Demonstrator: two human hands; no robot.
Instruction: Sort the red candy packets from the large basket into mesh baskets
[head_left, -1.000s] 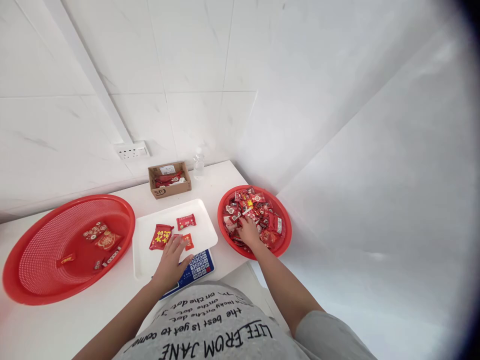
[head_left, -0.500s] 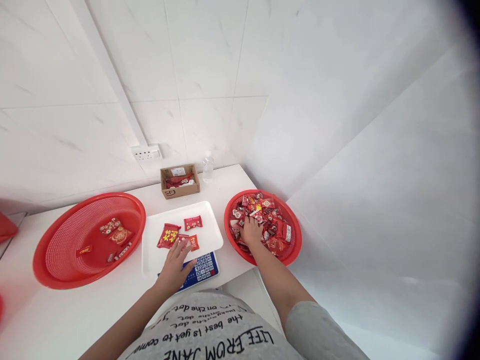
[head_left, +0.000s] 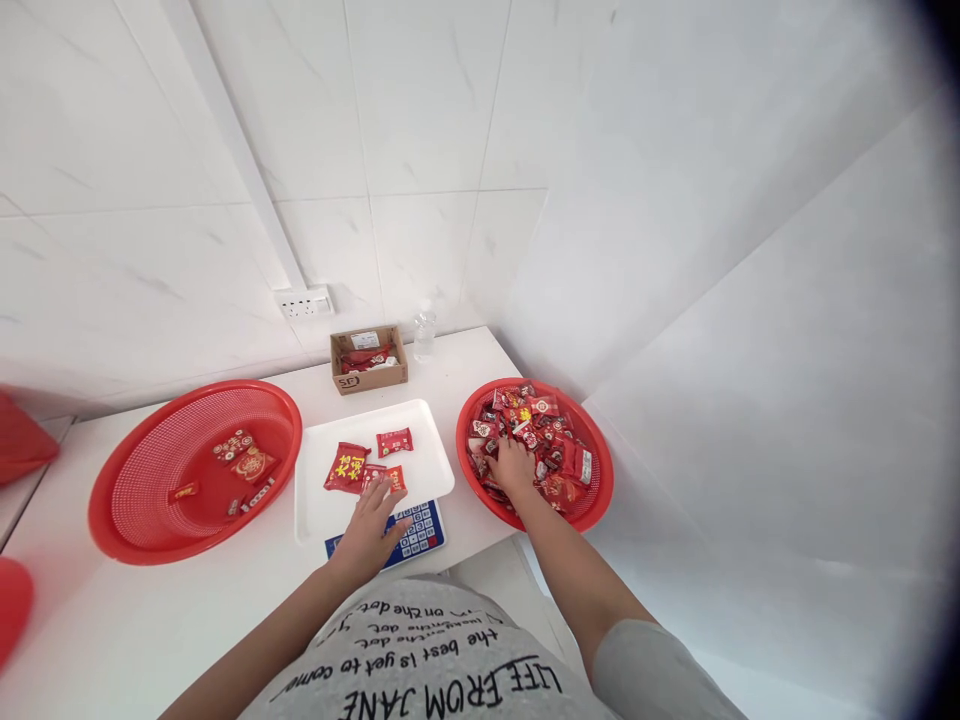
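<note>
My left hand (head_left: 367,532) is open, its fingers apart over the near edge of the white scale tray (head_left: 315,515), beside the scale's blue keypad (head_left: 420,530). Its fingertips are close to a small orange-red packet (head_left: 395,479). Also on the tray lie a larger red packet with yellow characters (head_left: 347,467) and a small red packet (head_left: 394,441). My right hand (head_left: 516,468) reaches into the right red basket (head_left: 602,480), thumb apart from the fingers, touching the heap of red-wrapped snacks (head_left: 547,430). Its fingertips are partly hidden; I see nothing held.
To the left stands a large red basket (head_left: 135,480) with several packets (head_left: 253,464) at its bottom. Behind the tray are a cardboard box (head_left: 371,378) holding red packets and a clear bottle (head_left: 424,332). Walls border the table's back and right.
The whole view has shifted slightly, so things appear a little further right. My right hand has moved slightly among the snacks. My left hand stays by the scale.
</note>
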